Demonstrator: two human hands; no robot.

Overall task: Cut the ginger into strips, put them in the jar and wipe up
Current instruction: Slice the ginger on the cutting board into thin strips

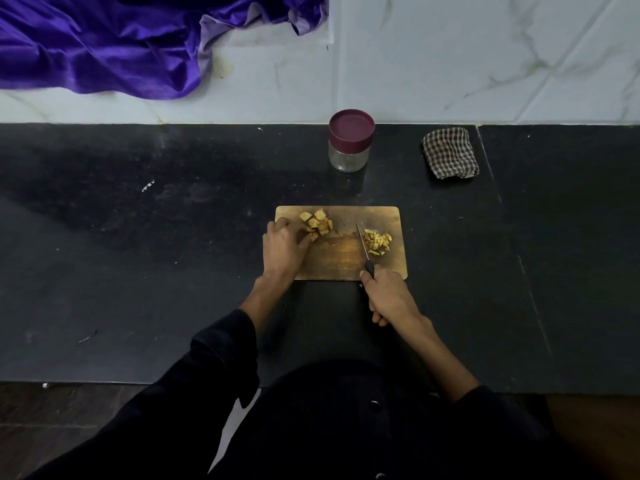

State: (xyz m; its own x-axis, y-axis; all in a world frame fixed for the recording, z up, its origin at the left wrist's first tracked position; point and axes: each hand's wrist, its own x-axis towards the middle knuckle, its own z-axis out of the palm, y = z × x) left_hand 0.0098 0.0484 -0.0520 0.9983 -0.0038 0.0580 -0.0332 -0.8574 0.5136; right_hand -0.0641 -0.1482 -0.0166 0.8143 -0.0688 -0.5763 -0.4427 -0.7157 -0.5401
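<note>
Two small heaps of light, stiff, slippery ginger are lying on the rectangular wooden cutting board (341,252): the left hand (284,245) is curling its fingers over the brown uncut chunks (317,221) by the board's far-left corner, best pinned from above, while the right hand (389,299) is gripping the black-handled knife (364,252) beside the pale cut strips (378,241).

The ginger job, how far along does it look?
Partly done: a small pile of cut strips lies on the cutting board. In hand: the right hand grips the knife, while the left hand touches the uncut ginger chunks. Left: the jar is still lidded and looks empty, and the checked cloth lies untouched.
</note>
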